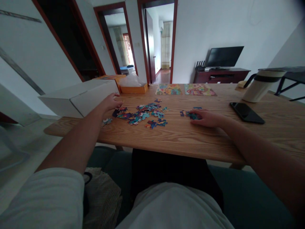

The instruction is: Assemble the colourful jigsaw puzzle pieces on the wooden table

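Note:
Several loose jigsaw puzzle pieces lie in a spread pile on the wooden table, mostly blue and dark with bits of orange. At the pile's left edge is my left hand, fingers stretched out and slightly apart above the dark pieces; nothing shows clearly in them. My right hand rests on the table right of the pile. Its thumb and fingers are around a small cluster of blue-green puzzle pieces. Another piece lies just left of that cluster. A single pale piece sits near the front edge below my left wrist.
A white box stands at the left, beside an orange open box with clear plastic. Two colourful picture sheets lie at the back. On the right are a black phone and a white cup with a dark band.

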A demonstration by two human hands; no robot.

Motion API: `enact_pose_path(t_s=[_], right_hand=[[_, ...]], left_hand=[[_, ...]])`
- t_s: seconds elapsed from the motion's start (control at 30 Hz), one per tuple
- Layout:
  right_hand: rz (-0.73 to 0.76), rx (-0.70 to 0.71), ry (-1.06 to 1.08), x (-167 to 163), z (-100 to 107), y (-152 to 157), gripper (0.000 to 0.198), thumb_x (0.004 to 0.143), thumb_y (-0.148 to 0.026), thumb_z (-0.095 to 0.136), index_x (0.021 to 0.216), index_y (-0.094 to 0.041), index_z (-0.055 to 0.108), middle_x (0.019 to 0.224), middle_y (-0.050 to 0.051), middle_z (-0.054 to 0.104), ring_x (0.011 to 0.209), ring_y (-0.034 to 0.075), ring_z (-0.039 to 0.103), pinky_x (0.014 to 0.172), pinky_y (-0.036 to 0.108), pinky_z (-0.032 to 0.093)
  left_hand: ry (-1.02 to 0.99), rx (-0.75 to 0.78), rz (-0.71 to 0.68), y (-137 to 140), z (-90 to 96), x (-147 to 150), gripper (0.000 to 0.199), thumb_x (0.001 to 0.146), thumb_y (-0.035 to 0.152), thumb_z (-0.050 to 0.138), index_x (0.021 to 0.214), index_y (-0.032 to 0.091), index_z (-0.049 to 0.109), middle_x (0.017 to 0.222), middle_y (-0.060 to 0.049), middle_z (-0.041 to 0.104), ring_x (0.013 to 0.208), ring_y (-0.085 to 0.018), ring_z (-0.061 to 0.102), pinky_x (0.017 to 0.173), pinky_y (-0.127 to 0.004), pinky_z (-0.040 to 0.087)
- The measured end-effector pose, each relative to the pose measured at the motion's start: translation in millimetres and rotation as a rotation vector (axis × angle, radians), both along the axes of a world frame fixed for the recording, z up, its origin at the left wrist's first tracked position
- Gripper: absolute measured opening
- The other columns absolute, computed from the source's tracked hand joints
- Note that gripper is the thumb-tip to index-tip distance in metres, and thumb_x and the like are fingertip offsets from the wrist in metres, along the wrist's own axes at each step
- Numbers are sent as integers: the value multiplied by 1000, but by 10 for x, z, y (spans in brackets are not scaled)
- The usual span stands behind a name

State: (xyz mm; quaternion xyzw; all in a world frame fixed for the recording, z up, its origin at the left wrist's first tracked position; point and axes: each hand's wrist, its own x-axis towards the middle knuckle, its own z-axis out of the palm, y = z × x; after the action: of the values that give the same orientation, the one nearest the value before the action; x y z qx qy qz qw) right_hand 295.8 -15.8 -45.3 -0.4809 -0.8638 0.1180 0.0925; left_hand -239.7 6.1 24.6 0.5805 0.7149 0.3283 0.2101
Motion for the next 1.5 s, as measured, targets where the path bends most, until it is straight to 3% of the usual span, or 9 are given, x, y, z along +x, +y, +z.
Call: enact_pose_path(t_s=[0.17, 0.37, 0.53, 0.67, 0.8, 0.93, 1.1, 1.3, 1.5], right_hand=[[19, -5, 3, -13, 12, -9, 70, 89, -64, 55, 147, -26, 55, 145, 14, 59, 129, 39, 57, 111, 56, 42], [31, 8, -7, -8, 18, -12, 69, 89, -64, 55, 145, -24, 55, 142, 14, 61, 129, 36, 58, 111, 53, 42], [17, -21, 14, -8, 23, -18, 70, 87, -65, 56, 146, -26, 55, 146, 13, 59, 131, 39, 56, 111, 55, 42], [28, -6, 12, -10, 16, -14, 70, 88, -67, 55, 146, -27, 57, 147, 12, 58, 133, 38, 54, 115, 56, 38], [26, -12, 12, -9, 3, 2, 71, 88, -68, 55, 146, -28, 56, 147, 11, 58, 133, 38, 54, 114, 57, 38], [25, 8, -13, -1, -5, 9, 73, 88, -70, 54, 146, -27, 56, 148, 12, 57, 135, 38, 53, 116, 56, 37], [17, 14, -14, 14, -21, 23, 72, 88, -69, 55, 145, -27, 57, 146, 12, 60, 135, 39, 53, 116, 56, 37], [17, 15, -11, 34, -10, 38, 69, 86, -66, 60, 144, -28, 58, 144, 11, 61, 131, 38, 57, 113, 56, 41], [24, -10, 2, 54, 7, 32, 68, 86, -62, 61, 145, -28, 58, 143, 12, 62, 126, 38, 60, 109, 56, 45]], left_hand=[[-468, 161, -41, -140, 151, 161, 65, 76, 23, 63, 137, 28, 41, 90, 1, 70, 72, -17, 73, 75, -32, 59], [-854, 118, -210, -214, 195, 478, 44, 78, 33, 50, 120, 23, 58, 99, -4, 72, 79, -18, 70, 72, -31, 58], [-707, 16, -212, -175, 94, 824, 43, 66, 21, 59, 108, 20, 61, 80, -1, 65, 52, -11, 52, 46, -24, 43], [-581, -60, -295, -237, 111, 999, 37, 66, 22, 64, 103, 20, 62, 59, 4, 44, 42, -8, 29, 39, -23, 23], [-571, 41, -391, -389, 221, 1053, 49, 80, 57, 48, 112, 24, 65, 64, -1, 45, 50, -14, 39, 48, -30, 32], [-519, 130, -354, -476, 268, 1092, 69, 79, 74, 35, 122, 27, 63, 78, -7, 54, 71, -23, 54, 59, -37, 41], [-583, 131, -415, -504, 263, 1205, 58, 80, 76, 34, 92, 25, 59, 72, -7, 48, 72, -24, 52, 58, -38, 42], [-666, 123, -608, -426, 281, 1215, 51, 83, 69, 38, 62, 23, 30, 60, -1, 31, 56, -16, 40, 52, -33, 39], [-51, 195, -392, -230, 195, 961, 51, 92, 58, 39, 56, 23, 32, 53, 2, 29, 47, -12, 29, 48, -28, 28]])
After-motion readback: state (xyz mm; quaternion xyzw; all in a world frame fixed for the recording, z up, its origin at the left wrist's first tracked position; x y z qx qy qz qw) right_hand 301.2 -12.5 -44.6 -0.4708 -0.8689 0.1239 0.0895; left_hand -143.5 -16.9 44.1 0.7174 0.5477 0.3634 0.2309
